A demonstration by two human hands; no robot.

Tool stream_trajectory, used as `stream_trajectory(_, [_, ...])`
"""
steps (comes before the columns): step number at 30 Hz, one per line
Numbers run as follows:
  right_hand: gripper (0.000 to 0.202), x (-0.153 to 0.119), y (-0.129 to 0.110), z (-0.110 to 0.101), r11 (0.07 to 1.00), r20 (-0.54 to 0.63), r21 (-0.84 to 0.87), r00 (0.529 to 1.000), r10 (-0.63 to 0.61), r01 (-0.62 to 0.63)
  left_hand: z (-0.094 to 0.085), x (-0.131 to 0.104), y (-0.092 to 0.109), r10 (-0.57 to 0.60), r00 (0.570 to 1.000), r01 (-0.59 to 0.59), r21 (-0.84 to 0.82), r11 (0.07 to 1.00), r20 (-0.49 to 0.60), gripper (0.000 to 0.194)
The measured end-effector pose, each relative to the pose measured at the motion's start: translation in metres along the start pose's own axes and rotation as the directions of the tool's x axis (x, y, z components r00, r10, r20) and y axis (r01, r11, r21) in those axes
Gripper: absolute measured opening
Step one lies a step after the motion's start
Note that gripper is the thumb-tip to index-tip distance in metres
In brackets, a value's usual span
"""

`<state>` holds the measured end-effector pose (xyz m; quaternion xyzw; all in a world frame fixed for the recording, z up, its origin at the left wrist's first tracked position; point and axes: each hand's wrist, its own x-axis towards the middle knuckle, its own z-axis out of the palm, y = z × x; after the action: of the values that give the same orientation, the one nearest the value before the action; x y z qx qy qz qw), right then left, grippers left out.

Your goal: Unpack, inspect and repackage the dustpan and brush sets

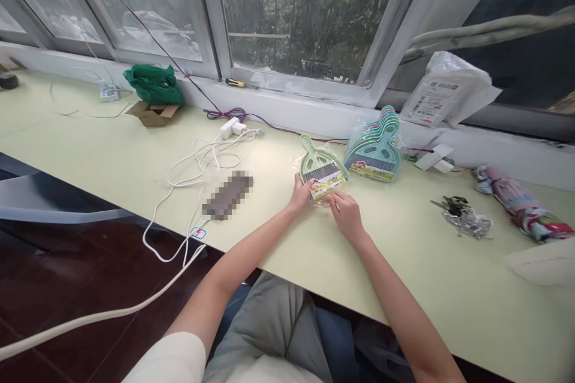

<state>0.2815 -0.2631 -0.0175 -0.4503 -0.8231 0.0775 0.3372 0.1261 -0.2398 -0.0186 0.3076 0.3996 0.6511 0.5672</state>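
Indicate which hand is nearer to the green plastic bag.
Left. The left hand, gripping the dustpan set, is right of the green plastic bag; the right hand, at the set's lower edge, is farther right.

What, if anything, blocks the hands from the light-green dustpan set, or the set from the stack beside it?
Nothing visible does. The left hand holds the dustpan set at its lower left, with the right hand at its lower edge. The stack is just to its right, nothing between.
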Motion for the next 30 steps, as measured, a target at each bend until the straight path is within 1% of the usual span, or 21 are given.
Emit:
stream_trajectory(2, [0.05, 0.001, 0.005, 0.003, 0.977, 0.001, 0.168, 0.991, 0.13, -0.129, -0.003, -0.001, 0.001, 0.008, 1.0, -0.008, 0.004, 1.0, 0.011, 0.04])
stream_trajectory(3, [0.051, 0.002, 0.008, 0.004, 0.941, 0.006, 0.276, 0.979, 0.204, -0.198, -0.003, -0.002, 0.002, 0.006, 1.0, -0.006, -0.003, 1.0, 0.025, 0.044])
stream_trajectory(4, [0.051, 0.003, 0.011, 0.005, 0.882, 0.016, 0.388, 0.959, 0.284, -0.267, -0.004, -0.003, 0.002, 0.0, 0.999, 0.001, -0.011, 1.0, 0.043, 0.049])
stream_trajectory(5, [0.05, 0.005, 0.013, 0.006, 0.804, 0.03, 0.494, 0.931, 0.365, -0.331, -0.004, -0.004, 0.003, -0.011, 0.998, 0.012, -0.016, 1.0, 0.064, 0.055])
stream_trajectory(7, [0.047, 0.008, 0.018, 0.008, 0.612, 0.074, 0.672, 0.86, 0.504, -0.417, -0.003, -0.007, 0.006, -0.037, 0.993, 0.038, -0.008, 0.999, 0.116, 0.067])
stream_trajectory(9, [0.046, 0.01, 0.023, 0.009, 0.435, 0.113, 0.797, 0.81, 0.576, -0.42, -0.002, -0.009, 0.009, -0.062, 0.984, 0.059, 0.023, 0.998, 0.166, 0.075])
stream_trajectory(11, [0.049, 0.011, 0.029, 0.011, 0.299, 0.115, 0.882, 0.782, 0.613, -0.364, -0.003, -0.008, 0.012, -0.086, 0.974, 0.072, 0.073, 0.995, 0.212, 0.073])
stream_trajectory(13, [0.051, 0.011, 0.036, 0.011, 0.189, 0.119, 0.933, 0.757, 0.642, -0.307, -0.006, -0.005, 0.014, -0.088, 0.967, 0.06, 0.123, 0.991, 0.238, 0.061])
stream_trajectory(15, [0.052, 0.011, 0.042, 0.01, 0.111, 0.154, 0.949, 0.741, 0.653, -0.295, -0.01, 0.001, 0.015, -0.071, 0.972, 0.034, 0.164, 0.986, 0.222, 0.045])
stream_trajectory(17, [0.054, 0.01, 0.046, 0.007, 0.089, 0.197, 0.942, 0.749, 0.633, -0.323, -0.015, 0.008, 0.014, -0.054, 0.985, 0.021, 0.199, 0.98, 0.163, 0.036])
stream_trajectory(21, [0.057, 0.011, 0.045, -0.005, 0.121, 0.23, 0.926, 0.79, 0.568, -0.357, -0.021, 0.021, 0.014, -0.067, 0.998, 0.063, 0.222, 0.973, 0.009, 0.03])
stream_trajectory(22, [0.057, 0.012, 0.044, -0.008, 0.122, 0.235, 0.926, 0.796, 0.557, -0.358, -0.022, 0.024, 0.015, -0.068, 0.998, 0.069, 0.217, 0.974, -0.013, 0.028])
stream_trajectory(24, [0.055, 0.014, 0.042, -0.014, 0.107, 0.243, 0.928, 0.799, 0.55, -0.356, -0.023, 0.031, 0.021, -0.06, 0.998, 0.063, 0.2, 0.978, -0.022, 0.022])
stream_trajectory(26, [0.053, 0.015, 0.043, -0.019, 0.078, 0.245, 0.936, 0.793, 0.557, -0.344, -0.025, 0.045, 0.033, -0.038, 0.998, 0.045, 0.181, 0.982, -0.046, 0.014])
stream_trajectory(27, [0.052, 0.015, 0.045, -0.02, 0.062, 0.24, 0.941, 0.784, 0.573, -0.333, -0.028, 0.055, 0.041, -0.012, 0.994, 0.029, 0.16, 0.987, -0.108, 0.01])
stream_trajectory(28, [0.05, 0.016, 0.048, -0.021, 0.049, 0.239, 0.944, 0.781, 0.577, -0.325, -0.03, 0.066, 0.05, 0.01, 0.974, 0.028, 0.161, 0.987, -0.224, 0.007])
stream_trajectory(29, [0.047, 0.017, 0.052, -0.021, 0.039, 0.234, 0.947, 0.771, 0.592, -0.318, -0.034, 0.08, 0.062, 0.029, 0.932, 0.041, 0.185, 0.982, -0.362, 0.006])
stream_trajectory(30, [0.044, 0.018, 0.056, -0.022, 0.028, 0.215, 0.955, 0.754, 0.621, -0.295, -0.037, 0.094, 0.074, 0.05, 0.904, 0.041, 0.201, 0.979, -0.425, 0.009])
